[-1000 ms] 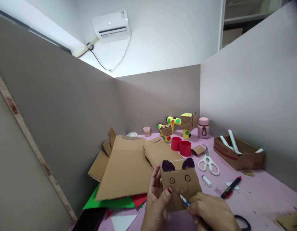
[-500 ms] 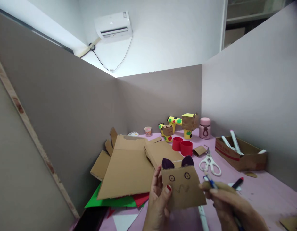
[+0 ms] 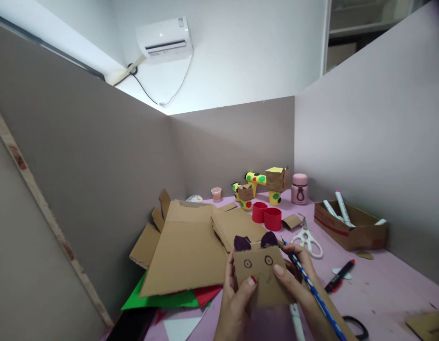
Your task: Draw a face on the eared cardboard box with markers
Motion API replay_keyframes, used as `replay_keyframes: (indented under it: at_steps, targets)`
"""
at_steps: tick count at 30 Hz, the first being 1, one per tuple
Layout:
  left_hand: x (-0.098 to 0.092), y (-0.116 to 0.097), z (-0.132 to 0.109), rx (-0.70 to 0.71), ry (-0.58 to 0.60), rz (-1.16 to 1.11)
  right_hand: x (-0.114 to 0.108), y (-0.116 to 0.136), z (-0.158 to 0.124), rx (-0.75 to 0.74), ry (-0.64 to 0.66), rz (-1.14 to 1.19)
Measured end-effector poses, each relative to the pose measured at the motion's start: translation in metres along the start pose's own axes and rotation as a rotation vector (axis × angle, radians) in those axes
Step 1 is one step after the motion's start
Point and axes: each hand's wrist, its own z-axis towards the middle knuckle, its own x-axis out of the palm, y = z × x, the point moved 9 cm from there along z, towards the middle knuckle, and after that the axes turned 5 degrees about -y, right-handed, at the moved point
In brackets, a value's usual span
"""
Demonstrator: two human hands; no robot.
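Observation:
A cardboard animal face [image 3: 264, 284] with two dark ears, two drawn circle eyes and a faint pencil mark is held upright near the front of the table. My left hand [image 3: 237, 298] grips its left side, thumb on the front. On its right side my right hand [image 3: 299, 279] has its thumb pressed to the cardboard, and a blue-and-white pencil [image 3: 317, 296] is held in the same hand, pointing up and left. A white marker [image 3: 296, 319] lies just below the cardboard face.
Large cardboard sheets [image 3: 191, 251] lie at the left over green paper [image 3: 162, 296]. Behind are red rings [image 3: 272, 219], yellow spotted figures [image 3: 275, 197] and a pink bottle [image 3: 299, 190]. White scissors [image 3: 306, 240], a marker box [image 3: 361, 232] and a black-and-red pen [image 3: 342, 274] are at right.
My right hand has moved left onto the cardboard face and now grips its right side along with the pencil. The pen and black scissors handle at right are more exposed. The view has shifted slightly.

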Motion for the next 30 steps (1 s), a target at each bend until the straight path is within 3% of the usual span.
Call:
replay_keyframes:
  at_steps: [9, 13, 19, 25, 30]
  targets:
    - [-0.008, 0.002, 0.009, 0.062, 0.106, 0.137, -0.007, -0.002, 0.006, 0.047, -0.050, 0.046]
    - [-0.005, 0.006, 0.015, 0.064, 0.225, 0.206, -0.004, -0.005, 0.008, 0.077, 0.044, 0.018]
    - [-0.007, 0.005, 0.015, 0.076, 0.190, 0.240, -0.009, -0.009, 0.017, 0.018, 0.091, -0.143]
    - [-0.008, 0.001, 0.011, 0.055, 0.152, 0.242, -0.056, 0.015, 0.050, -0.222, -0.076, -0.610]
    - [-0.010, 0.000, 0.014, 0.024, 0.134, 0.227, -0.096, 0.036, 0.074, -0.402, -0.055, -1.204]
